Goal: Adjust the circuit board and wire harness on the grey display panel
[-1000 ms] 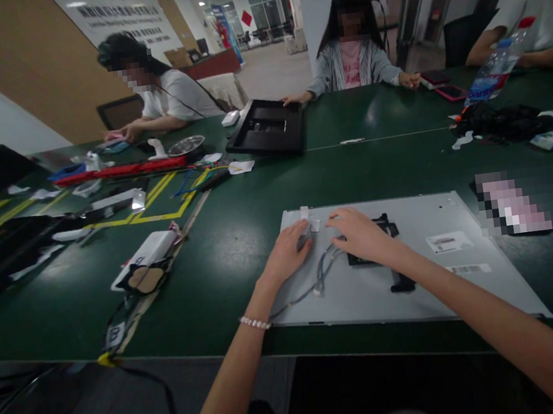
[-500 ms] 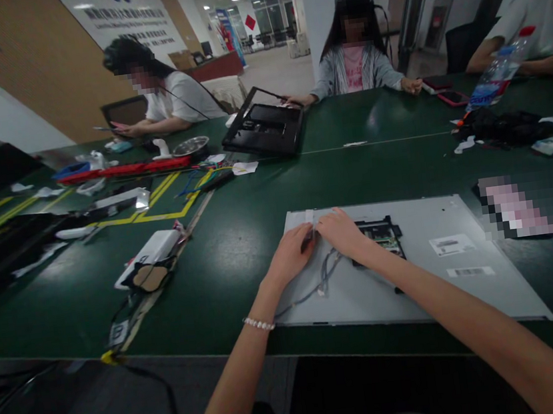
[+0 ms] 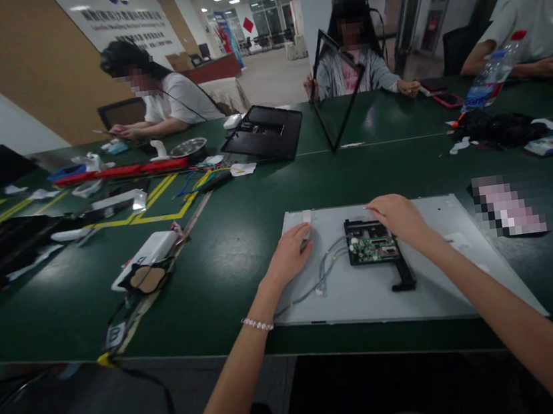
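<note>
A grey metal panel [image 3: 367, 290] lies flat on the green table [image 3: 240, 238] in front of me. A green circuit board in a black bracket [image 3: 373, 247] sits near its middle, with grey cables [image 3: 325, 269] running off to the left. My left hand [image 3: 290, 254] rests curled on the panel's left part, fingertips pressing beside a small white tape piece [image 3: 306, 216]. My right hand [image 3: 399, 217] is at the board's far right corner, fingers curled in a pinch on something thin that I cannot make out.
A white device with tan pads [image 3: 146, 263] lies to the left beside yellow floor-style tape lines. Across the table a person lifts a thin black frame [image 3: 335, 85] above a black monitor shell [image 3: 265, 132]. Another person sits far left. A water bottle [image 3: 492, 76] and black clutter lie right.
My right hand moved from the tape near my left hand rightward to the board's far corner, uncovering the circuit board. The person opposite raised the black frame upright.
</note>
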A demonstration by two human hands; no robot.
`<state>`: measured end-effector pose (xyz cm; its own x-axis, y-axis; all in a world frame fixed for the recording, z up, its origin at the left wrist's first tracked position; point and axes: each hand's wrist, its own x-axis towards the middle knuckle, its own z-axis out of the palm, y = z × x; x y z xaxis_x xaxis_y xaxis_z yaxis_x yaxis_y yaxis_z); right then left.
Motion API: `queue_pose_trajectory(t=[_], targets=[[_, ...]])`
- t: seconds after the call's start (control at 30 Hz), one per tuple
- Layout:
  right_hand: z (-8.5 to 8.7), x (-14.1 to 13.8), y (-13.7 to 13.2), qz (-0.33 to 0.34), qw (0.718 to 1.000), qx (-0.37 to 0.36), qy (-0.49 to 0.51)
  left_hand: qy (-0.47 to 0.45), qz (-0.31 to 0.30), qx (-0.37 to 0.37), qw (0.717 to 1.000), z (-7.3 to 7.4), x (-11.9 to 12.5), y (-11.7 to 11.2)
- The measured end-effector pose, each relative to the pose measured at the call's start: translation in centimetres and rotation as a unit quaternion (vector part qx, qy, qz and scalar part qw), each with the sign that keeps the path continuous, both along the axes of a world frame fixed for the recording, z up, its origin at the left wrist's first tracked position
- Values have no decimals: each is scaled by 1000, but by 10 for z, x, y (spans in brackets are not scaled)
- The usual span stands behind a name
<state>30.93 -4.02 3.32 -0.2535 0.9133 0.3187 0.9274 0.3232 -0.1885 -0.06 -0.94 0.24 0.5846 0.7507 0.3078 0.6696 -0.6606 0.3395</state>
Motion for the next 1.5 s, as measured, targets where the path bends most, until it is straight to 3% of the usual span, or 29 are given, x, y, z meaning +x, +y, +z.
queue_pose_trajectory(t=[0.2, 0.6, 1.17, 1.5], targets=[[-23, 17, -8, 3, 999, -12, 36, -2, 0, -4, 1000, 1, 0, 0], [-35, 16, -12, 15, 994, -17, 104, 11, 4, -14, 1000, 3, 0, -1], [-37, 15, -15, 4, 986, -13, 169, 19, 0, -10, 1000, 8, 0, 2], [-32, 14, -19, -39, 974, 43, 218, 55, 42, 25, 997, 9, -7, 7]])
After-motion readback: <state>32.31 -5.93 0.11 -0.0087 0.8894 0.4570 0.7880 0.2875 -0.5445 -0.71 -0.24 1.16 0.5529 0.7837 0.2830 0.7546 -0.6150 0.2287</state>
